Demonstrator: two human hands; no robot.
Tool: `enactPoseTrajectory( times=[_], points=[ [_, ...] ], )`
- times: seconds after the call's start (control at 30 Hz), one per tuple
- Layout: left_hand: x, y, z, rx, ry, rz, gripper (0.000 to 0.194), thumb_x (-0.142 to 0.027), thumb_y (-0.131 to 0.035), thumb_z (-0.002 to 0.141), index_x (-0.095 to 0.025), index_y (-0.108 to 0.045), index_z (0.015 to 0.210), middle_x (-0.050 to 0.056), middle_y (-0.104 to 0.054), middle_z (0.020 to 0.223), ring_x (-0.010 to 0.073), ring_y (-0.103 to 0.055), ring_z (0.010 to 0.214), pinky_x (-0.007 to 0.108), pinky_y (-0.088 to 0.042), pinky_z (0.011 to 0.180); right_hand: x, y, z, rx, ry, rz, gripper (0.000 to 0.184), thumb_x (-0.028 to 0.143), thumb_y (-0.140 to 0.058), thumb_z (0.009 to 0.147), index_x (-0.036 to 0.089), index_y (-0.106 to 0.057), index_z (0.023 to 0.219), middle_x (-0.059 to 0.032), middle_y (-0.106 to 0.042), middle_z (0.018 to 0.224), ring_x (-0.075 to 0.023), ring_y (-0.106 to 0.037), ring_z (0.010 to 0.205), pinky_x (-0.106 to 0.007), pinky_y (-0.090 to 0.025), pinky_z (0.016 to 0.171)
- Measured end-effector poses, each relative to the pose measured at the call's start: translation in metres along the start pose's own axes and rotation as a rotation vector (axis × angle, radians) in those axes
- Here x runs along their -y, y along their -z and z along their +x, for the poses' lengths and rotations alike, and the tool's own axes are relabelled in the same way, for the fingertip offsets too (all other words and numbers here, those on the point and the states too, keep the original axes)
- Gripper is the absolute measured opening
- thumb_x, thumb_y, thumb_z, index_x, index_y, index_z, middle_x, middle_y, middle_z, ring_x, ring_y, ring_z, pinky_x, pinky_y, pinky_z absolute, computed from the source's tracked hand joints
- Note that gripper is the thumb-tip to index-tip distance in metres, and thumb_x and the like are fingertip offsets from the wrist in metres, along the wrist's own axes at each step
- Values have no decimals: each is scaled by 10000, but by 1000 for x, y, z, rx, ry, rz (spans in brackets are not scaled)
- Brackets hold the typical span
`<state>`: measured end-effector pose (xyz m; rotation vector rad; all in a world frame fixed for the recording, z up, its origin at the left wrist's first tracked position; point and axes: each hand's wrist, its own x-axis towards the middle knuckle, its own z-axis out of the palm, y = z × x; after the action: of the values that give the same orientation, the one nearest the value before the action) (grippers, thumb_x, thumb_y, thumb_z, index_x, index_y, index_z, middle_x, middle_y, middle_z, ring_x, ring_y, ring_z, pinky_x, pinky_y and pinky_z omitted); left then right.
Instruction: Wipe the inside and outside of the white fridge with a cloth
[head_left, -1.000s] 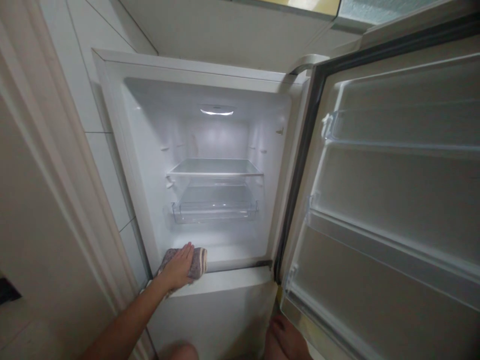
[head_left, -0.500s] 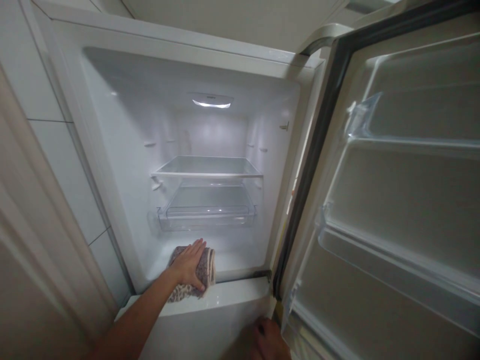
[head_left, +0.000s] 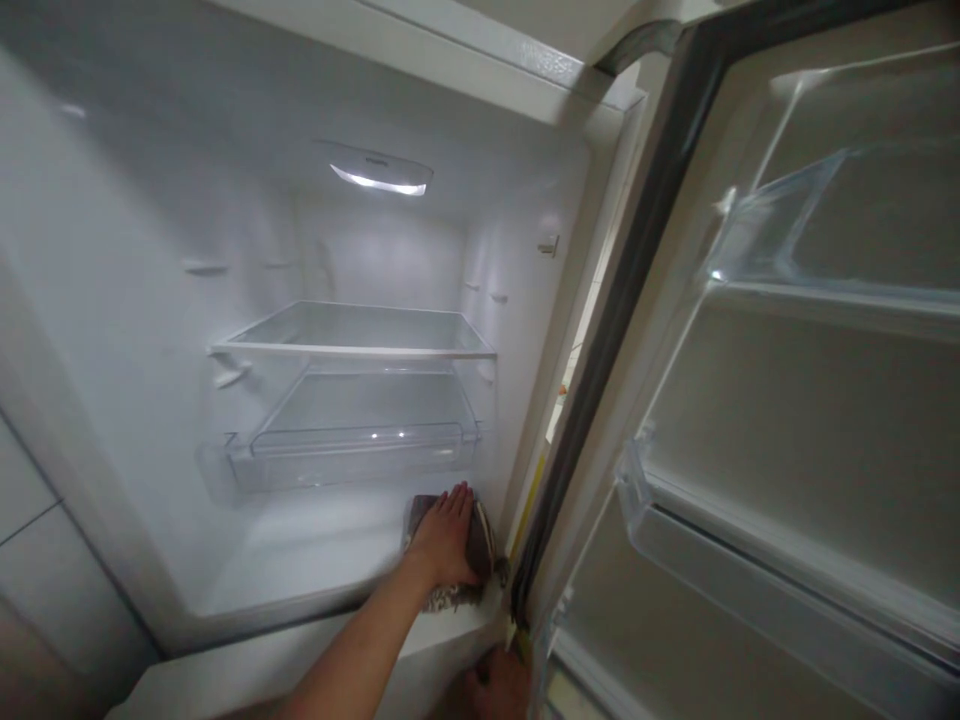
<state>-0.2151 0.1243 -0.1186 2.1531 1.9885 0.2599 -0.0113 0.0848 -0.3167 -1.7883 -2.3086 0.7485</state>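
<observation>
My left hand (head_left: 448, 545) presses a folded brown and cream patterned cloth (head_left: 480, 550) onto the fridge floor's front right corner. Its fingers lie together over the cloth and the thumb points to the right. Part of the cloth hangs over the front edge. Low in the view, my right hand (head_left: 501, 685) is curled beside the bottom of the open fridge door (head_left: 787, 400). Shadow hides whatever it may hold. The fridge floor (head_left: 315, 545) stretches white and bare to the left of the cloth.
Above the cloth are a glass shelf (head_left: 360, 326) and a clear drawer (head_left: 352, 465). A lamp (head_left: 379, 178) glows on the ceiling of the fridge. Clear bins, one being a middle door bin (head_left: 750, 560), line the door. Tiles (head_left: 45, 580) show at left.
My left hand has slid the cloth rightward along the fridge floor to the right corner. The view has moved closer and turned. My right hand remains low by the door.
</observation>
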Motion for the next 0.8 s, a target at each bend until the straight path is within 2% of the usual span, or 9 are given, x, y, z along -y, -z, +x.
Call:
enactPoseTrajectory(
  times=[0.1,0.2,0.3,0.37,0.43,0.53,0.6,0.73,0.8],
  points=[
    [-2,-3,3,-12,-29,-14,1470,-618,-915,585,-38,-244,1758,310,-161,1839,460,-165,1724,576,-171,1416,2,6,-5,40,-34,-12,161,272,-693,919,188,-815,983,-180,-806,1095,-408,-768,1134,-469,-588,1031],
    [-3,-4,-9,-40,-48,-15,1320,-587,-846,706,-10,-271,1744,311,-166,1838,431,-149,1733,543,-172,1422,8,13,-17,62,-29,3,272,285,-599,1003,167,-833,1077,-177,-806,1136,-360,-767,1151,-413,-577,1026],
    [-6,-6,-27,-75,-76,-9,1094,-430,-746,822,-3,-315,1732,280,-213,1840,377,-175,1738,498,-174,1427,19,18,-35,95,0,21,347,290,-518,1045,210,-843,1136,-130,-811,1186,-313,-772,1163,-373,-575,997],
    [-7,-6,-39,-90,-91,-3,1021,-303,-713,815,-55,-347,1736,234,-251,1843,343,-221,1732,488,-186,1426,30,18,-49,118,43,4,366,285,-516,1035,231,-854,1165,-124,-804,1236,-318,-757,1205,-386,-560,1034],
    [-1,-5,-53,-95,-93,5,1033,-210,-716,764,-126,-380,1737,183,-285,1843,315,-276,1718,479,-209,1423,41,17,-62,133,89,-22,381,265,-537,1010,237,-856,1215,-129,-791,1280,-324,-738,1246,-400,-536,1090],
    [22,3,-81,-109,-51,20,1049,-151,-737,731,-203,-415,1727,117,-344,1833,270,-343,1696,440,-248,1413,52,16,-77,144,131,-50,417,230,-545,983,245,-845,1271,-132,-782,1297,-326,-734,1253,-404,-531,1110],
    [44,11,-107,-145,21,36,1003,-166,-749,774,-199,-426,1722,115,-370,1824,268,-361,1689,439,-252,1411,52,18,-82,140,145,-65,432,227,-531,986,235,-838,1290,-144,-777,1304,-338,-732,1254,-425,-536,1108],
    [92,19,-166,-262,258,97,836,-359,-696,950,-111,-441,1706,207,-371,1807,359,-344,1692,550,-210,1411,36,29,-76,107,143,-89,427,243,-471,1030,205,-839,1243,-160,-780,1291,-342,-733,1254,-443,-543,1101],
    [111,21,-186,-341,394,130,792,-479,-586,1028,-84,-442,1699,227,-383,1798,363,-354,1687,539,-222,1403,24,37,-69,98,106,-81,422,251,-440,1045,213,-840,1178,-164,-794,1239,-341,-752,1218,-435,-564,1056]
  ],
)
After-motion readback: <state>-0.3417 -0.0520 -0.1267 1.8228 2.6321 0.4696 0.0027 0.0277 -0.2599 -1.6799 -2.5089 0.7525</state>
